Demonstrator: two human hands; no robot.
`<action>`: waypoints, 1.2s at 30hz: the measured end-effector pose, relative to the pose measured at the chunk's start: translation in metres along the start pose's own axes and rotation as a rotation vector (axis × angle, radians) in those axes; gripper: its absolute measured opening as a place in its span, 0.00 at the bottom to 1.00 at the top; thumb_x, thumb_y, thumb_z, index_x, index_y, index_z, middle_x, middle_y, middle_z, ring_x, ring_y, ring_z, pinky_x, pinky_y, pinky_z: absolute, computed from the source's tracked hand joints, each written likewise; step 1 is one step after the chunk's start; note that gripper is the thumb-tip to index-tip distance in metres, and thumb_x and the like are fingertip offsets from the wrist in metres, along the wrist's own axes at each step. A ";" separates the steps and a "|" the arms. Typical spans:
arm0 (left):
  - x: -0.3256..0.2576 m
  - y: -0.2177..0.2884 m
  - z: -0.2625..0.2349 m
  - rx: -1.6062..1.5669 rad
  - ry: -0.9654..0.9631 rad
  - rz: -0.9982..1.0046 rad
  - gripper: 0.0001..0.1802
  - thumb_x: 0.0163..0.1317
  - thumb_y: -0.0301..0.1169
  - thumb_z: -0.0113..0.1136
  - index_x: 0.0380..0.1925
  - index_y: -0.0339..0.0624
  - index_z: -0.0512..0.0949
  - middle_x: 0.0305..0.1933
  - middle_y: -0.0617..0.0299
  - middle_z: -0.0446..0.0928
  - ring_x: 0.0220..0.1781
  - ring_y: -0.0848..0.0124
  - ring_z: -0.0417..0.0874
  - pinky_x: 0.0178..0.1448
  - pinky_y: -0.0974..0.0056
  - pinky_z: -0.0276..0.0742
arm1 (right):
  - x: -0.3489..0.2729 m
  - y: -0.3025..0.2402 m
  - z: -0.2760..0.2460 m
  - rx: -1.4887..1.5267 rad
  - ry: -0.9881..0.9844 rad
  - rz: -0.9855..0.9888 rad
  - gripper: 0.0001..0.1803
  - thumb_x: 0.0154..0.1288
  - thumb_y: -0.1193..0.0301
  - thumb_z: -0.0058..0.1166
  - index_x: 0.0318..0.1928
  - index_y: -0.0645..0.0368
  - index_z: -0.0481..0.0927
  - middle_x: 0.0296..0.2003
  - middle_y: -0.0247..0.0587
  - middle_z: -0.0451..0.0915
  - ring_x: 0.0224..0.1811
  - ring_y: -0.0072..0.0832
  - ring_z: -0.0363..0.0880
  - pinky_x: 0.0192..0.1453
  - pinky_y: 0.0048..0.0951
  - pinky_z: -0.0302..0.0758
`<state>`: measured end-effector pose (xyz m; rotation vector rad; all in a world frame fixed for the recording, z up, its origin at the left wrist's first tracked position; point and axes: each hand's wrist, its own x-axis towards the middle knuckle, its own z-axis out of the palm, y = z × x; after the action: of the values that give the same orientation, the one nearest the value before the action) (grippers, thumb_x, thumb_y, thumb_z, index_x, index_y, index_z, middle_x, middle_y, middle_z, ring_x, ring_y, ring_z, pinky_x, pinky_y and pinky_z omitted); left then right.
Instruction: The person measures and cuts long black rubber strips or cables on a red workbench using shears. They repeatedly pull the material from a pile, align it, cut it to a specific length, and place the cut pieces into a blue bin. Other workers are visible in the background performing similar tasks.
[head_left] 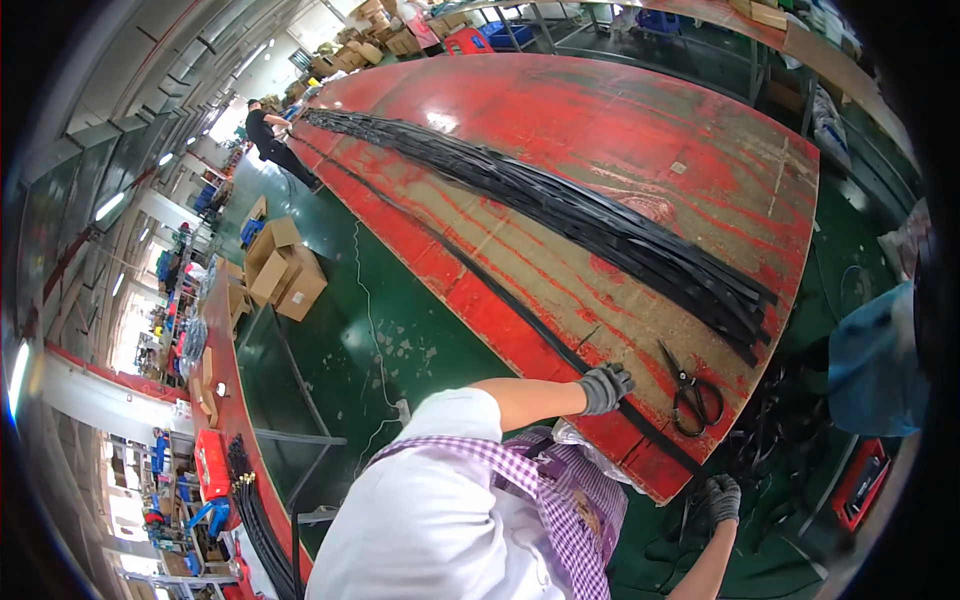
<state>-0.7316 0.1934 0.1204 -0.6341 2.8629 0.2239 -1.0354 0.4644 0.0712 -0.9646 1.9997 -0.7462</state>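
Observation:
A long flat black strip (500, 295) runs along the left edge of the red worktable (640, 100). My left hand (605, 389), in a grey knit glove, is closed on this strip near the table's near corner. Just beyond that corner, my right hand (722, 498), gloved the same way, has its fingers curled at the strip's near end; the exact grip is partly hidden. Black-handled scissors (691, 392) lie on the table to the right of my left hand, blades pointing away. A thick bundle of similar black strips (590, 222) stretches lengthwise over the tabletop.
At the table's far end stands a person in dark clothes (272, 140), one hand by the strips. An opened cardboard box (285, 270) sits on the green floor at left. Dark scraps (770, 440) and a blue-covered object (878, 360) are at right.

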 end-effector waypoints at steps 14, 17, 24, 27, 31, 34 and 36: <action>0.031 0.000 0.033 -0.078 -0.285 0.004 0.10 0.41 0.37 0.59 0.26 0.48 0.77 0.26 0.57 0.77 0.32 0.60 0.79 0.33 0.56 0.74 | 0.006 0.084 -0.016 -0.013 0.244 0.102 0.05 0.56 0.74 0.49 0.32 0.62 0.75 0.29 0.37 0.76 0.31 0.25 0.72 0.39 0.25 0.69; 0.031 -0.007 0.016 -0.144 -0.335 0.045 0.13 0.43 0.39 0.58 0.30 0.49 0.77 0.28 0.58 0.77 0.33 0.59 0.79 0.35 0.56 0.73 | 0.001 0.125 -0.033 0.130 0.354 0.238 0.06 0.59 0.73 0.47 0.33 0.63 0.74 0.31 0.38 0.76 0.32 0.24 0.71 0.40 0.23 0.69; 0.042 0.010 0.012 -0.296 -0.474 0.050 0.14 0.50 0.43 0.54 0.32 0.47 0.76 0.28 0.58 0.77 0.34 0.57 0.78 0.37 0.56 0.72 | -0.021 0.176 -0.083 -0.230 0.506 0.411 0.11 0.58 0.68 0.47 0.35 0.64 0.74 0.32 0.45 0.76 0.35 0.33 0.71 0.44 0.31 0.67; 0.053 0.023 0.014 -0.329 -0.484 0.088 0.14 0.51 0.42 0.53 0.34 0.46 0.75 0.29 0.58 0.77 0.35 0.57 0.78 0.38 0.56 0.72 | -0.040 0.181 -0.091 -0.369 0.497 0.528 0.11 0.58 0.67 0.48 0.36 0.63 0.74 0.33 0.46 0.76 0.35 0.35 0.71 0.44 0.31 0.67; 0.055 0.030 0.018 -0.327 -0.480 0.066 0.14 0.51 0.42 0.53 0.33 0.46 0.74 0.29 0.57 0.76 0.34 0.57 0.78 0.36 0.55 0.72 | -0.037 0.117 -0.081 -0.547 0.435 0.674 0.16 0.54 0.67 0.51 0.43 0.60 0.73 0.41 0.47 0.74 0.43 0.38 0.70 0.51 0.31 0.65; 0.056 0.032 0.012 -0.313 -0.526 0.068 0.13 0.51 0.42 0.53 0.33 0.46 0.74 0.29 0.57 0.76 0.34 0.58 0.78 0.36 0.55 0.72 | -0.032 0.063 -0.057 -0.735 0.469 0.367 0.24 0.48 0.68 0.55 0.48 0.58 0.70 0.46 0.47 0.70 0.50 0.39 0.66 0.57 0.33 0.61; 0.058 0.032 0.017 -0.306 -0.515 0.068 0.13 0.51 0.41 0.54 0.33 0.47 0.75 0.29 0.58 0.76 0.34 0.58 0.78 0.36 0.56 0.72 | -0.017 0.027 -0.032 -0.674 0.401 0.010 0.28 0.44 0.69 0.58 0.50 0.56 0.69 0.47 0.46 0.69 0.51 0.41 0.65 0.58 0.36 0.60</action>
<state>-0.7939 0.2026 0.0939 -0.4459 2.3691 0.7299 -1.0650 0.4979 0.0741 -1.2459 2.6912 -0.2538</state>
